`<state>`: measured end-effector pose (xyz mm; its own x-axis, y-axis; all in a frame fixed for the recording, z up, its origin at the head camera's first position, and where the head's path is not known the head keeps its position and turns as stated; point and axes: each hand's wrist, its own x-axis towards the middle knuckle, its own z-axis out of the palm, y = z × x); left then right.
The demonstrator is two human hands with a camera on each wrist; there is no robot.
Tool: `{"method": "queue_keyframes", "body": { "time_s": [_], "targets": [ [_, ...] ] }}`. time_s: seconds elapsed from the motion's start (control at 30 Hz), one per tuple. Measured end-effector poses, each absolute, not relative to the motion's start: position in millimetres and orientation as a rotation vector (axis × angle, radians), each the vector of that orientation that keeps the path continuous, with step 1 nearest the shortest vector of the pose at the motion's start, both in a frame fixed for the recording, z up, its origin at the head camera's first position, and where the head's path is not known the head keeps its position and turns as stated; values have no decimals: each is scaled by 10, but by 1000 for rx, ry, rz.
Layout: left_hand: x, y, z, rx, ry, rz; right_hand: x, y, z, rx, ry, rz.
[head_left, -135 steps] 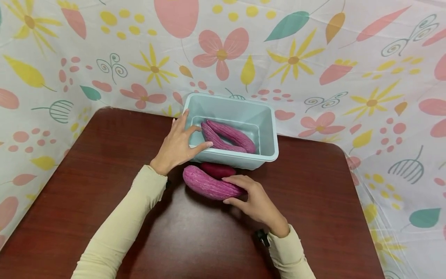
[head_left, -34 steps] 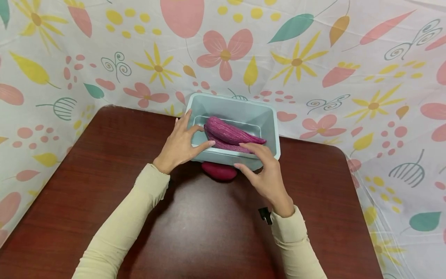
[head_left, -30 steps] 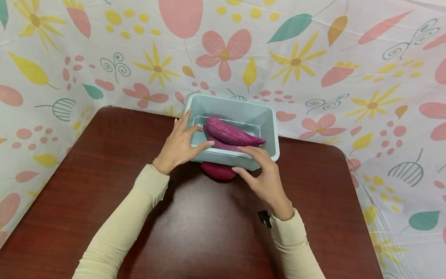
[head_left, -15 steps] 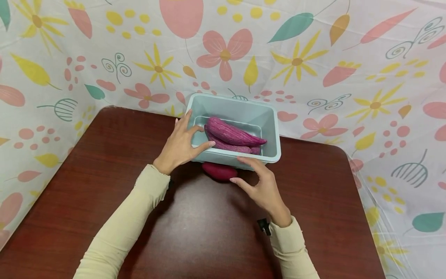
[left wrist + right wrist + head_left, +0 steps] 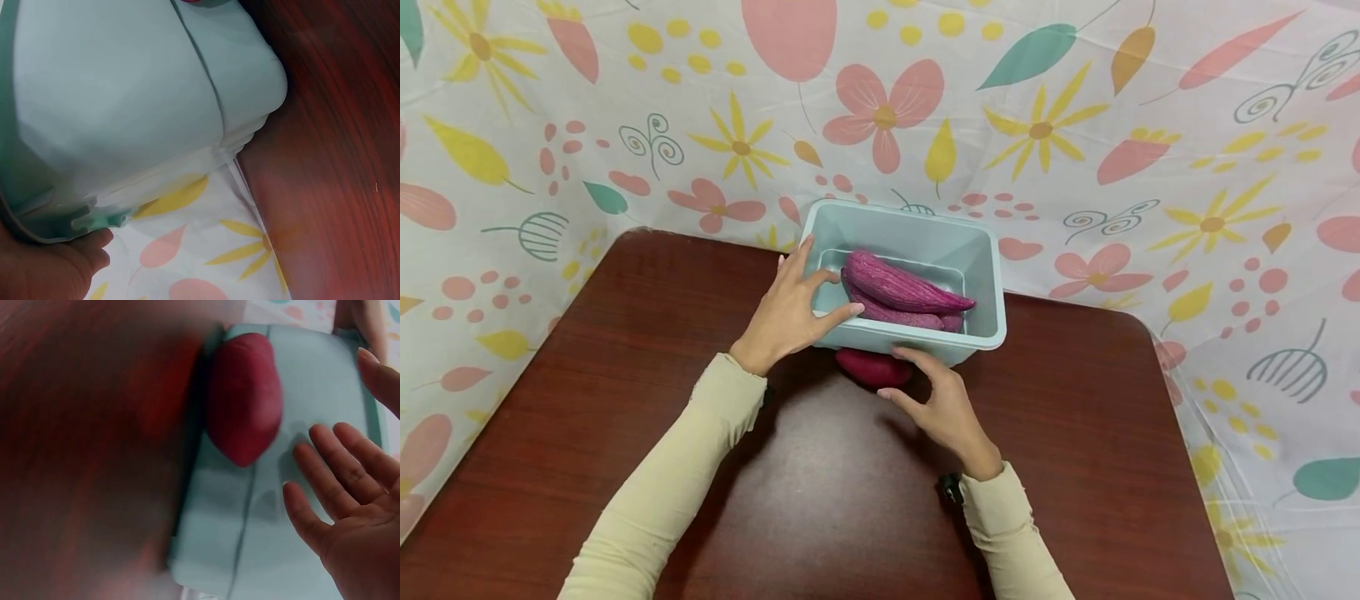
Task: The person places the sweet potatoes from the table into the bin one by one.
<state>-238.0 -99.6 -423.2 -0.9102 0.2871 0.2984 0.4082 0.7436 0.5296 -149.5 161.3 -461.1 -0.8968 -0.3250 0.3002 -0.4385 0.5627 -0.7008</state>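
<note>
A pale blue plastic tub (image 5: 970,340) stands at the back of the table, with ridged purple eggplants (image 5: 898,283) piled in it. My left hand (image 5: 778,321) holds the tub's near left corner, thumb over the near rim; in the left wrist view its fingertips show at the rim of the tub (image 5: 112,81). On the table against the tub's near wall lies a smooth dark red sweet potato (image 5: 868,367). Just right of it is my right hand (image 5: 943,408), thumb and fingers spread apart. In the right wrist view nothing lies between its fingers and the sweet potato (image 5: 244,394).
The dark brown wooden table (image 5: 827,517) extends in front of the tub and to both sides. A white cloth (image 5: 700,75) printed with flowers and leaves hangs directly behind and beside the table.
An eggplant that my right hand held in front of the tub now lies on top of the others inside. My right hand has drawn back out toward the sweet potato; my left hand stays put.
</note>
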Motion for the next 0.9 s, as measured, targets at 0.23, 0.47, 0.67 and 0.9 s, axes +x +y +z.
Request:
{"method": "queue_keyframes", "body": {
  "time_s": [0.23,0.47,0.67,0.9],
  "targets": [
    [-2382,-997,-4243,-548,-2739,-906,-1556,1579,-4714,635,-2713,1256],
    [-2382,-997,-4246,-555,-2736,-906,-1592,1533,-4746,636,-2716,1244],
    [-2384,-999,-4244,-551,-2727,-912,-1632,1461,-4782,686,-2774,1175],
    [-2382,-1006,-4245,-552,-2731,-934,-1636,1395,-4838,720,-2794,1141]
  ]
}}
